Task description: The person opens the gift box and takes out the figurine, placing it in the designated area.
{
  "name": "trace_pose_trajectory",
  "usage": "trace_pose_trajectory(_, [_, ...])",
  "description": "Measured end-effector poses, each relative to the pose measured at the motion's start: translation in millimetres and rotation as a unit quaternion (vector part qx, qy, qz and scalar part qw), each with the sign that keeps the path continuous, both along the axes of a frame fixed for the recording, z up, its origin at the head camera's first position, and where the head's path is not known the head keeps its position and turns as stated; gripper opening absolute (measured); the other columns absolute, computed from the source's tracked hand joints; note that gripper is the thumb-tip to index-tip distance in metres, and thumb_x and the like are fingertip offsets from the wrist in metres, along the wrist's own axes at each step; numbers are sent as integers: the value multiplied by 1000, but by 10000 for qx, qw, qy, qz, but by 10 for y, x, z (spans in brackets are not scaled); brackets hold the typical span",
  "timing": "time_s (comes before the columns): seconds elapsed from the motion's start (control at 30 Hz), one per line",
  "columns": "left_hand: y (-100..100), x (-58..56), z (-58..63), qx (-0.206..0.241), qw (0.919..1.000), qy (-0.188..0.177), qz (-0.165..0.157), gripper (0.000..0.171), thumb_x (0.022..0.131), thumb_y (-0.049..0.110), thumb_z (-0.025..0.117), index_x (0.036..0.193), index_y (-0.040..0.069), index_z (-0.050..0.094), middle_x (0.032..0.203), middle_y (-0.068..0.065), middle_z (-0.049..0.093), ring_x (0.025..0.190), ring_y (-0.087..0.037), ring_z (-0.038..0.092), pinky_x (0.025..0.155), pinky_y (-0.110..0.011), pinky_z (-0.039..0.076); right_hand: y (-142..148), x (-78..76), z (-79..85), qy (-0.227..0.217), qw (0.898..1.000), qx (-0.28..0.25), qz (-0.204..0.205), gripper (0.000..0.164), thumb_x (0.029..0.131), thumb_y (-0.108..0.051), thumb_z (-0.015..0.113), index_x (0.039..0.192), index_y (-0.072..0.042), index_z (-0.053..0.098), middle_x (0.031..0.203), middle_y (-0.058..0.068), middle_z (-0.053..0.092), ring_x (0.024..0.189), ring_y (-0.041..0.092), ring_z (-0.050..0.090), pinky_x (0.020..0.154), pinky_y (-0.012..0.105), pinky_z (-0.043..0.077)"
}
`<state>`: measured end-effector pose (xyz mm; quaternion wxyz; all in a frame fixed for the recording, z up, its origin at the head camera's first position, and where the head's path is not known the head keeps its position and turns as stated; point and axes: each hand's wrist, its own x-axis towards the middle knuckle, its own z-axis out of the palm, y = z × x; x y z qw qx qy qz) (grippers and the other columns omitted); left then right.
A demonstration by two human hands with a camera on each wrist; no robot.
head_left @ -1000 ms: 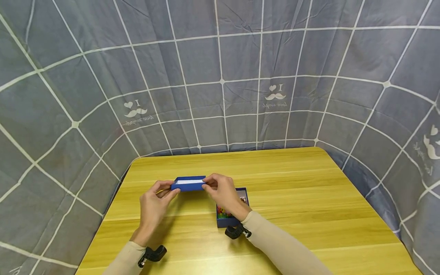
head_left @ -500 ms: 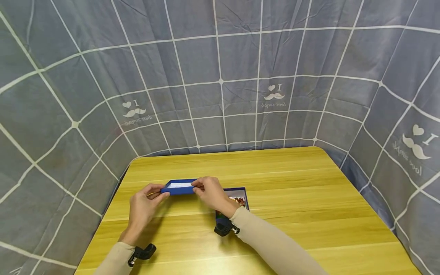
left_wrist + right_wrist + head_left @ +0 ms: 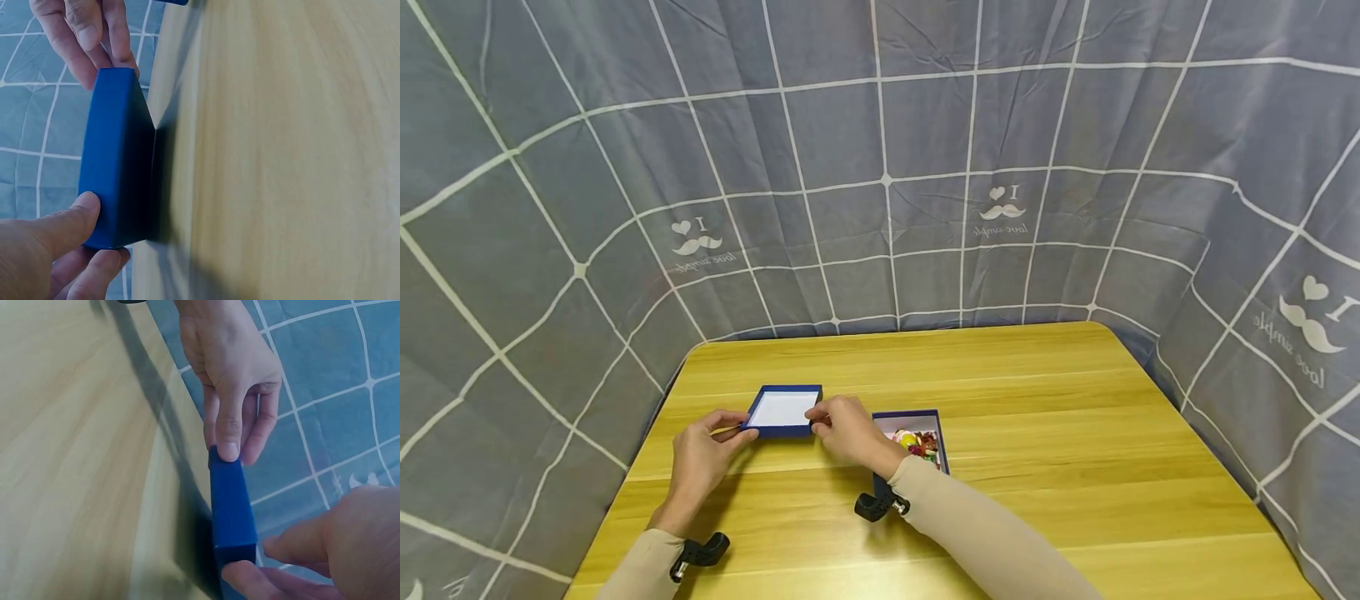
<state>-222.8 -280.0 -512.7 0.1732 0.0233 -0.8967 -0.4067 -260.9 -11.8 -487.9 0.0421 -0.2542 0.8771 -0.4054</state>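
Note:
A shallow blue box lid (image 3: 784, 408) with a white inside is held by both hands over the left part of the table. It tilts, its white inside showing in the head view and its blue outside (image 3: 106, 156) in the left wrist view. My left hand (image 3: 700, 458) pinches the lid's left end between thumb and fingers. At the opposite end, my right hand (image 3: 850, 432) pinches the side wall with thumb and fingertips. Beside my right wrist stands a blue box (image 3: 944, 450) holding small colourful pieces (image 3: 917, 442); the right hand and forearm hide part of it.
Both things are over a yellow wood-grain table (image 3: 1037, 450) with rounded far corners. A grey curtain (image 3: 925, 208) with white grid lines surrounds its back and sides. Black camera mounts (image 3: 703, 552) sit on both wrists, the right one overlapping the box's front.
Both hands have carried the lid left and lowered it toward the table. It has tipped so more of its white inside shows. More of the box and its contents is uncovered at the back.

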Motion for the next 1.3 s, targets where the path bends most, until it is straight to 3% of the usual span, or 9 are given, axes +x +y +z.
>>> trace_pose_trajectory(0.1, [-25,3,-25,-172,9998,-124,22,28,96,10,98,120,2,87,120,-25,88,107,-44,89,88,-39,72,-21,-5,-30,-123,9999,-6,100,27,113,-4,74,138,-1,84,133,13,88,117,23,85,93,24,65])
trace_pose_trajectory(0.17, [-35,8,-42,-246,9994,-235,31,29,96,10,98,122,1,87,120,-25,88,106,-44,89,89,-44,72,-33,-5,-53,-227,9996,22,191,29,112,-4,75,140,1,83,137,15,86,121,24,86,97,24,66])
trace_pose_trajectory(0.53, [-37,-9,-58,-412,9982,-434,-39,30,100,12,95,126,0,85,127,-28,86,108,-47,88,95,-55,71,-50,10,-64,-441,9984,99,330,34,112,-4,75,145,2,79,144,16,83,126,26,84,104,29,66])
trace_pose_trajectory(0.8, [-22,-13,-34,-453,9972,-585,-95,49,103,16,92,145,-3,75,147,-34,76,127,-51,81,103,-59,68,-38,30,-47,-555,9980,31,312,40,114,-14,76,151,0,76,151,14,80,126,23,83,102,28,66])
trace_pose_trajectory(1.0, [49,-5,27,-784,9968,-183,-26,55,104,18,91,150,-3,72,155,-35,69,140,-56,72,115,-70,60,26,59,10,-703,9968,-241,304,42,115,-18,75,154,-2,74,153,16,78,125,25,84,97,30,69])
trace_pose_trajectory(1.3, [230,27,90,-905,9939,548,-324,47,101,13,94,144,1,78,145,-30,75,133,-54,75,110,-71,62,133,97,115,-658,9962,-487,285,41,117,-18,73,154,-2,74,155,17,77,123,25,85,96,25,68])
